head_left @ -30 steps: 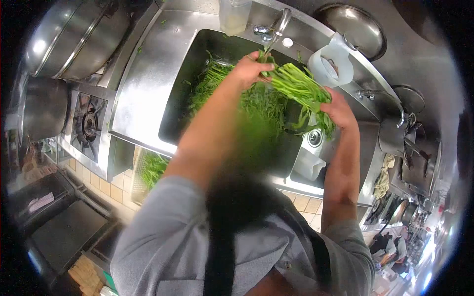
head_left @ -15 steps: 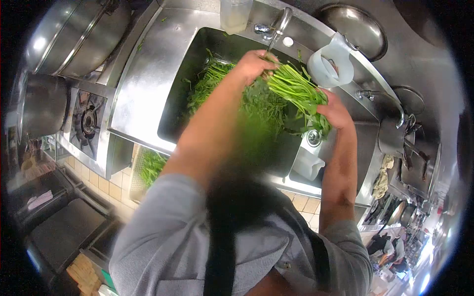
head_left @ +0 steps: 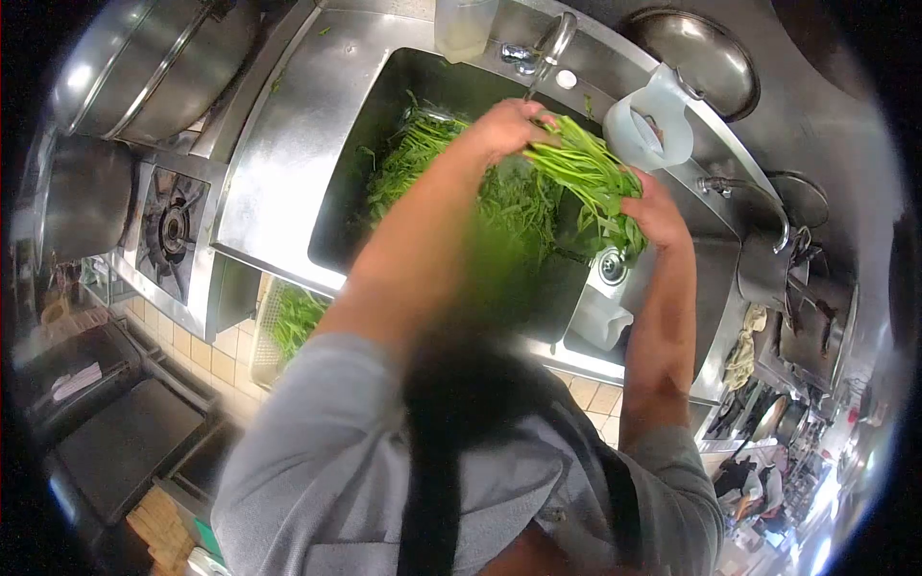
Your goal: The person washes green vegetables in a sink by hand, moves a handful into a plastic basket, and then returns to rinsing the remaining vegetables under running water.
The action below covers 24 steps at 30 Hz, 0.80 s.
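Note:
A bunch of long-stemmed leafy greens point(head_left: 581, 168) stretches between my two hands over the sink basin point(head_left: 348, 206). At its stem end, under the faucet point(head_left: 555, 43), my left hand point(head_left: 514, 130) is closed around the stems. My right hand point(head_left: 658, 211) grips the leafy end, thumb across the bunch. Loose greens point(head_left: 523, 206) fill much of the basin below, partly hidden by my left forearm. A round drain point(head_left: 610, 266) shows just under the right end of the bunch.
A white plastic pitcher point(head_left: 648, 130) stands behind my right hand, and a clear container point(head_left: 464, 29) left of the faucet. More greens lie in a basket point(head_left: 269, 331) below the counter. A gas burner point(head_left: 173, 230) is at left; a second faucet point(head_left: 759, 192) is at right.
Both hands still hold the bunch between them. My left hand has shifted slightly right along the stems, and its fingers now lie over the cut ends. The view has moved a little.

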{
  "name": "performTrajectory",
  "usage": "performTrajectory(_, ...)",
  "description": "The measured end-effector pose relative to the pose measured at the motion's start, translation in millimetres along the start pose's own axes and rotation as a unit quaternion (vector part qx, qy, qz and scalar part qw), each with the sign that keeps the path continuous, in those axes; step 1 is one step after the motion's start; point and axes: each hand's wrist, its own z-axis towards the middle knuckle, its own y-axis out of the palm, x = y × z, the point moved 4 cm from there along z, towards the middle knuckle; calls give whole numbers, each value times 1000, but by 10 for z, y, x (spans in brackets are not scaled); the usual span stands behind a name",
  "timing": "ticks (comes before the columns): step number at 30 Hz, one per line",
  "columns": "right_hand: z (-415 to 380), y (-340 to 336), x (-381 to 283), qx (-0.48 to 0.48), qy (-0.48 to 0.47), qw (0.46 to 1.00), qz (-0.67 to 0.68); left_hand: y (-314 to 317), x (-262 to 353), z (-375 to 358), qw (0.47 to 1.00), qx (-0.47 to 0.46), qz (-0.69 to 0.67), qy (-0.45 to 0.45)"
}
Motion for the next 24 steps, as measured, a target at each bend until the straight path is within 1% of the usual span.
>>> performTrajectory(1,-44,-50,4,17,-14,1000,12,-71,-196,99,994,-43,-90,-44)
performTrajectory(2,-77,-54,-36,19,-13,1000,11,-49,-209,86,994,-45,-91,-43)
performTrajectory(4,-113,-46,-128,18,5,997,69,49,-226,24,985,-102,-140,-14)
performTrajectory(5,-85,-13,-76,17,6,997,69,230,-186,-39,979,-93,-180,-26)
performTrajectory(6,-29,22,-1,26,1,998,61,343,-112,-77,982,-109,-152,9)
performTrajectory(8,-12,4,53,36,-4,998,53,298,-199,-17,996,-16,-91,-22)
performTrajectory(9,-80,-42,62,39,-14,997,65,247,-277,21,995,-17,-93,-23)
performTrajectory(11,-250,-122,48,43,-23,996,79,-12,-478,59,984,80,-142,-66)
performTrajectory(12,-355,-180,-4,64,-16,994,82,-33,-504,41,985,78,-142,-66)
performTrajectory(13,-436,-215,-32,85,-8,993,84,-91,-553,5,977,149,-125,-87)
performTrajectory(14,-478,-216,-39,86,-7,993,83,-124,-603,-35,964,220,-107,-108)
performTrajectory(15,-509,-231,-50,101,-7,990,98,-8,-745,-23,974,145,-116,-128)
performTrajectory(16,-532,-244,-61,115,-8,987,113,170,-1004,6,986,110,92,-89)
performTrajectory(17,-550,-241,-53,115,-9,987,112,334,-1014,-31,951,70,297,-46)
performTrajectory(18,-553,-247,-20,124,0,988,87,349,-1024,28,951,72,297,-45)
performTrajectory(19,-551,-254,20,135,9,989,62,444,-1085,96,912,-57,402,-64)
performTrajectory(20,-545,-232,54,135,10,989,62,527,-1115,82,845,-187,494,-82)
performTrajectory(21,-532,-189,68,140,-11,988,67,453,-1096,229,871,-119,474,-46)
performTrajectory(22,-514,-135,84,145,-32,986,72,314,-1052,476,875,-99,472,-44)
performTrajectory(23,-494,-102,130,178,-20,983,49,198,-985,657,878,-79,470,-43)
performTrajectory(24,-438,-46,175,178,-20,983,50,84,-826,653,933,18,356,-38)
